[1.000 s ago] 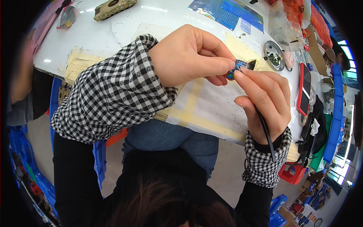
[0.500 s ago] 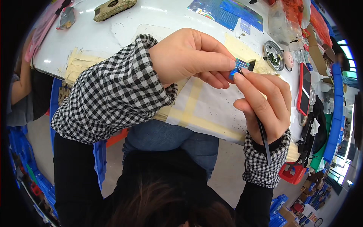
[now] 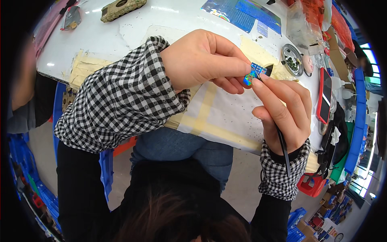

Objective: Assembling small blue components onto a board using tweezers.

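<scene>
My left hand [image 3: 201, 60] pinches a small, shiny blue sticker-like piece [image 3: 254, 74] between thumb and forefinger. Its surface throws rainbow glints. From the other side, my right hand [image 3: 288, 107] is closed around black tweezers [image 3: 284, 147], whose long shaft runs back past the palm toward the wrist. The tweezers' tips meet the piece by my right forefinger; whether they grip it is too small to tell. Both hands hover over a white paper sheet [image 3: 229, 113] edged with pale masking tape and dotted with dark specks.
A camouflage-patterned model hull [image 3: 122, 9] lies at the far left. Larger shiny blue sheets [image 3: 231, 14] lie at the back. To the right are a round dish [image 3: 291, 60] of small green bits and a red-cased phone [image 3: 325, 94]. Another person's arm [image 3: 23, 80] is at the left edge.
The blue piece has tilted slightly and shows more rainbow sheen. My right hand has shifted a little, its thumb slightly right. The other person's arm at left has moved and is blurred.
</scene>
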Demonstrator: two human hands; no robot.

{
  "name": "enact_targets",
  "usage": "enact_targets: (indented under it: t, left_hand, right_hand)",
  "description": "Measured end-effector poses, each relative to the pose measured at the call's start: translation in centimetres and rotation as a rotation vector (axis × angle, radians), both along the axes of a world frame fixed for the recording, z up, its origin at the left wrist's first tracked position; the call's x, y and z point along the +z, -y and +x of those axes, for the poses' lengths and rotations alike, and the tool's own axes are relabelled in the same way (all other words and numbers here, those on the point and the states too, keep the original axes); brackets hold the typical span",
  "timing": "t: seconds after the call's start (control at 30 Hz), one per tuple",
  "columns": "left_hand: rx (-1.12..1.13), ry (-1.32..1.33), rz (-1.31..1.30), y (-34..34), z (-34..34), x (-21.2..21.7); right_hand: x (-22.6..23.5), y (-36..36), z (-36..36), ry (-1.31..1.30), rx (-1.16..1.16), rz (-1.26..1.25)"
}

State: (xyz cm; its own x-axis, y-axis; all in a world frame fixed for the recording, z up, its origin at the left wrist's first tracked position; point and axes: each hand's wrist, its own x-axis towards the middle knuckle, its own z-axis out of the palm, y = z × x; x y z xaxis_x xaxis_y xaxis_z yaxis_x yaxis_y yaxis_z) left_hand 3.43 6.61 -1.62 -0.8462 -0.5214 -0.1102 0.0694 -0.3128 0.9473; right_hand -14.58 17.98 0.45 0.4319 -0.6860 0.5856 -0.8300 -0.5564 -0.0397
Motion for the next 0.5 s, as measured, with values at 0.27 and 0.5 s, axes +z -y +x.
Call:
enact_targets:
  t: [0.27, 0.5]
  left_hand:
    - [0.105, 0.023, -0.035, 0.5, 0.1, -0.4]
    - [0.254, 0.025, -0.081, 0.9, 0.6, -0.2]
  right_hand:
    - [0.5, 0.0, 0.3, 0.001, 0.075, 0.025]
    - [-0.5, 0.4, 1.2, -0.034, 0.237, 0.173]
